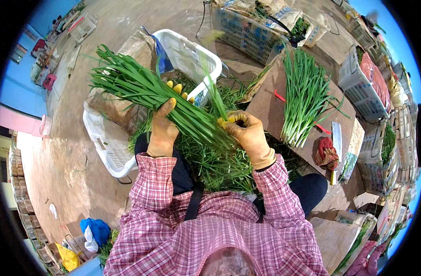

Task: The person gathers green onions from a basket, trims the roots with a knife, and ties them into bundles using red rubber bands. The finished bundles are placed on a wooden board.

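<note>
A thick bunch of green garlic chives (138, 82) lies across my left hand (165, 124), whose yellow-coated glove is closed round it. At the lower right end of that bunch, my right hand (246, 132), gloved alike, pinches a few separate chive leaves (215, 98) between thumb and fingers. To the right, another chive bunch (302, 100) rests on a brown board (269, 100), with a red tie partly under it. Beside that bunch lie a cleaver (336, 141) and a crumpled red cloth (326, 153). Loose leaves (224, 169) are heaped below my hands.
A white plastic basket (119, 169) with sacking (110, 107) in it stands at front left. Behind the board is a large crate (248, 34). More crates (364, 86) line the right side. A blue bag (96, 229) lies at lower left.
</note>
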### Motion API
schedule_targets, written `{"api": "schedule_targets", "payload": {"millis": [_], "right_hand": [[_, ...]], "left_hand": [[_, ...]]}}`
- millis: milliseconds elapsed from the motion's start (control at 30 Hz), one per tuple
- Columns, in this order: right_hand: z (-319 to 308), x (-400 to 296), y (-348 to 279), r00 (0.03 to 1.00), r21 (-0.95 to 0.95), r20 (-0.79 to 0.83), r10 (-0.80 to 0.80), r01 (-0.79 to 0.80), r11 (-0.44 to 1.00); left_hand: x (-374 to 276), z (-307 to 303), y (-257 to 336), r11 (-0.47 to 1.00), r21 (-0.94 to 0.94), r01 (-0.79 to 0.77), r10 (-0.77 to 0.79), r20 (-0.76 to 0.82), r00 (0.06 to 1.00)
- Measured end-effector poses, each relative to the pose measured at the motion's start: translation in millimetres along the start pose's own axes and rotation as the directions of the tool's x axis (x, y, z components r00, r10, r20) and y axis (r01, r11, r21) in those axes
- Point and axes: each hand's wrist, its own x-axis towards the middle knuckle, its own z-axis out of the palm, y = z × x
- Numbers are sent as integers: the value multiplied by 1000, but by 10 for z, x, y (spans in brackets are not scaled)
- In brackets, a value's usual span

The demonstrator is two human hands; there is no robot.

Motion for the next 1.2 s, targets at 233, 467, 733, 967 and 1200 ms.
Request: {"api": "schedule_targets", "payload": {"millis": [233, 467, 733, 967, 1200], "right_hand": [[-89, -74, -11, 995, 313, -6, -99, 96, 945], [-715, -413, -51, 994, 57, -14, 104, -103, 993], [99, -167, -235, 920, -852, 19, -390, 219, 475], [-455, -307, 200, 948, -415, -276, 160, -268, 869], [45, -357, 143, 968, -548, -233, -93, -51, 835]], "left_hand": [[111, -28, -5, 997, -79, -23, 0, -272, 962], [319, -201, 355, 992, 56, -112, 125, -419, 899], [370, 135, 260, 983, 155, -95, 161, -505, 848], [417, -109, 459, 978, 157, -134, 201, -576, 793], [480, -207, 438, 988, 91, -121, 151, -571, 807]]}}
